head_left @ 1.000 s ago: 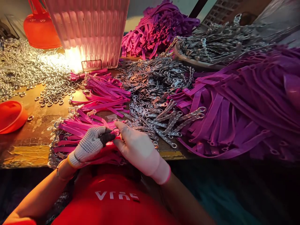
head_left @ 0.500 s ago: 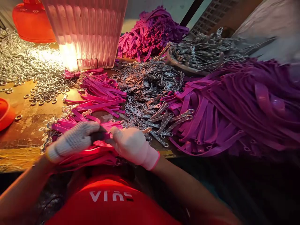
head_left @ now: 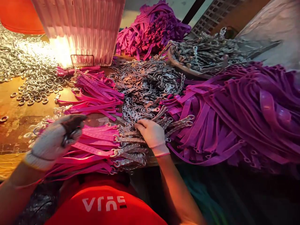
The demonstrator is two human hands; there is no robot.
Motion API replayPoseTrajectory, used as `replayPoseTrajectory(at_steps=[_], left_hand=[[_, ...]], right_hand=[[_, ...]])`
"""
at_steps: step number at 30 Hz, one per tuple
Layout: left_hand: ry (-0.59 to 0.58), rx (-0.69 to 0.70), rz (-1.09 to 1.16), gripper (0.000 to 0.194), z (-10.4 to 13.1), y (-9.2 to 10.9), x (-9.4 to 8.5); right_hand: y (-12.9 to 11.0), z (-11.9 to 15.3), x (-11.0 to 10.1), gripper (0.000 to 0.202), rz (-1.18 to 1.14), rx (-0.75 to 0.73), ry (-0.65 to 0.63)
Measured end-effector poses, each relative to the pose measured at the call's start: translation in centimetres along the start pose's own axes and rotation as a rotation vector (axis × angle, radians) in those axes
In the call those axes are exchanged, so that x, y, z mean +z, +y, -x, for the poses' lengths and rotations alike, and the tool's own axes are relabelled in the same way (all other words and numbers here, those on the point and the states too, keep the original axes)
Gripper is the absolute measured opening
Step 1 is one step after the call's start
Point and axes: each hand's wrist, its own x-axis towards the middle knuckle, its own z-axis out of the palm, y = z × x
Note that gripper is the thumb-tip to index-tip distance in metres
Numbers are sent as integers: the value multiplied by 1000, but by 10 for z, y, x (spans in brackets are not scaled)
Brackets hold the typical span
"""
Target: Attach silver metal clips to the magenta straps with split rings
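My left hand [head_left: 57,139], in a white glove with darkened fingertips, is raised over the left end of a row of pink straps [head_left: 93,148]. Its fingers are curled, and a bit of something silvery shows between them, too small to name. My right hand [head_left: 153,136], gloved too, reaches to the front of a heap of twisted metal links [head_left: 142,84]. Thumb and forefinger are pinched together at the links; what lies between the tips is hidden. Beneath and left of this hand, several twisted links [head_left: 133,147] hang joined to the strap ends by rings.
Loose metal rings [head_left: 38,87] spread over the table at left, beside a brightly lit ribbed translucent panel [head_left: 82,31]. More pink straps [head_left: 93,87] lie mid-table. Purple straps are heaped at the back [head_left: 152,31] and right [head_left: 222,109]. A basin [head_left: 185,68] holds more links.
My hands have come apart from their meeting point over the straps. The right moved right to the link heap; the left drew back leftward. The strap row with its links is now uncovered.
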Motion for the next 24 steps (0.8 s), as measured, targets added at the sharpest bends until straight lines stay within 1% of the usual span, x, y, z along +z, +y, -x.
replayPoseTrajectory(at_steps=[1, 2, 3, 5, 8, 9, 11, 13, 14, 15, 16, 18, 20, 22, 24], left_hand=[[-32, -138, 132, 22, -6, -6, 16], [-58, -232, 244, 20, -12, -11, 29], [-78, -294, 328, 19, -18, -15, 40], [-103, -330, 406, 19, -28, -25, 54], [-129, -327, 393, 20, -32, -40, 63], [-130, -320, 376, 19, -32, -45, 64], [-132, -284, 348, 18, -31, -52, 65], [-145, -229, 333, 20, -30, -57, 64], [-161, -200, 325, 20, -30, -59, 63], [-182, -165, 317, 21, -31, -62, 62], [-207, -124, 310, 20, -32, -65, 61], [-243, -14, 298, 18, -34, -70, 59], [-243, 122, 256, 17, -35, -74, 57], [-226, 178, 149, 18, -35, -76, 54], [-232, 143, 26, 15, -34, -75, 49]], right_hand=[[4, -5, 6, 18, 15, 16, -41], [6, -10, 12, 17, 0, 18, -67], [8, -13, 18, 18, -40, 16, -77], [10, -17, 27, 24, -152, 11, -82], [15, -18, 31, 25, -283, -13, -68], [16, -17, 30, 24, -296, -17, -47], [12, -11, 20, 25, -364, -24, 41], [-3, 0, 4, 27, -494, -70, 134], [-14, 7, -6, 26, -565, -127, 166], [-27, 14, -15, 25, -611, -207, 164], [-42, 20, -24, 22, -607, -318, 147], [-70, 30, -35, 24, -492, -526, 97], [-91, 35, -39, 31, -349, -681, 31], [-102, 34, -38, 33, -292, -756, -18], [-105, 30, -38, 32, -374, -730, -21]])
